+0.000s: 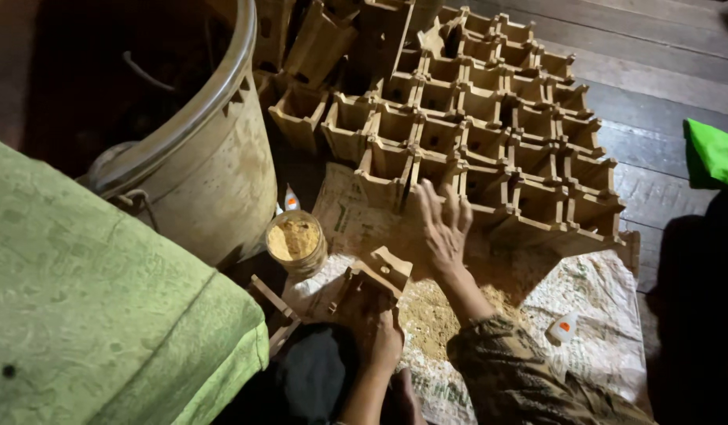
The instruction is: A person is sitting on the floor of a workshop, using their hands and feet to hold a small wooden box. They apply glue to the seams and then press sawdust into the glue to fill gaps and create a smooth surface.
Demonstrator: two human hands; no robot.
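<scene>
The right hand (pixel 445 224) lies flat with its fingers spread wide, pressing on the near edge of a big group of small open wooden boxes (pixel 490 134) that stand joined in rows on the dark wooden floor (pixel 663 102). The left hand (pixel 380 334) is closed around one small brown wooden piece (pixel 380 275), held just in front of the boxes. Under both hands lies a white woven sack (pixel 600 307) with a pile of yellow sawdust (pixel 427 315) on it. A round clear jar of yellow powder (pixel 295 242) stands just to the left. Beside the jar is a large pale round bucket (pixel 214 173). A small white glue bottle (pixel 563 327) lies on the sack.
</scene>
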